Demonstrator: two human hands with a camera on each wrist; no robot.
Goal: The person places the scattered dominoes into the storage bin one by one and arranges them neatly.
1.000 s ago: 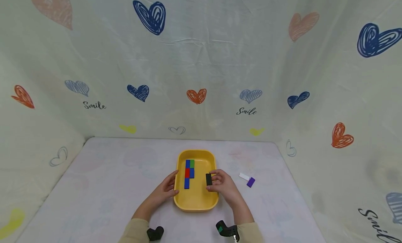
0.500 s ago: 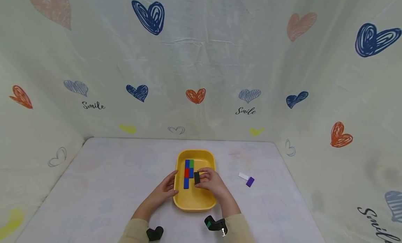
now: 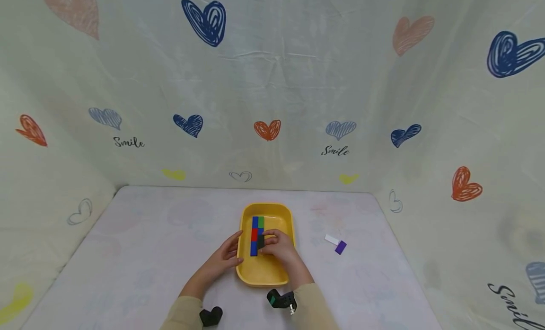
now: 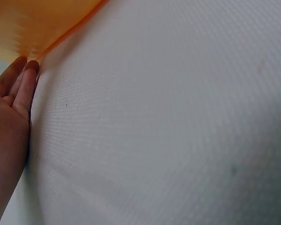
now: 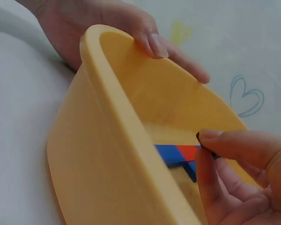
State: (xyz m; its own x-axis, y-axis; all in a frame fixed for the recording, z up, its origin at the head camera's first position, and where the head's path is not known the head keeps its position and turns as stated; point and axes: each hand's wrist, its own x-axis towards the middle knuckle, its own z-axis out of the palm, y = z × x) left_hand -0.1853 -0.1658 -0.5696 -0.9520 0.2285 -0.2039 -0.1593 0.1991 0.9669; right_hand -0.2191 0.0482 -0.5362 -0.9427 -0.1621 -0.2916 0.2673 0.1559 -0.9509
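Note:
A yellow tray (image 3: 264,276) lies on the table, holding a flat cluster of small blocks: a red block (image 3: 254,234), a green block (image 3: 261,221) and several blue blocks (image 3: 253,249). My left hand (image 3: 223,254) holds the tray's left side, thumb and a fingertip over the rim; the left wrist view shows other fingers against the outer wall. Inside the tray, my right hand (image 3: 281,248) pinches a small black block (image 3: 261,242) between thumb and fingers. It is just right of the lowest blue block; whether it touches the cluster is unclear. In the right wrist view, my fingers hide most of it.
To the right of the tray, a white block (image 3: 331,239) and a purple block (image 3: 340,247) lie on the pale table (image 3: 140,254), their ends close together. Behind the table hangs a curtain (image 3: 289,84) printed with hearts.
My right hand has carried the black block leftward from the tray's right side to the cluster, partly covering a blue block. The left hand has stayed at the tray's left edge.

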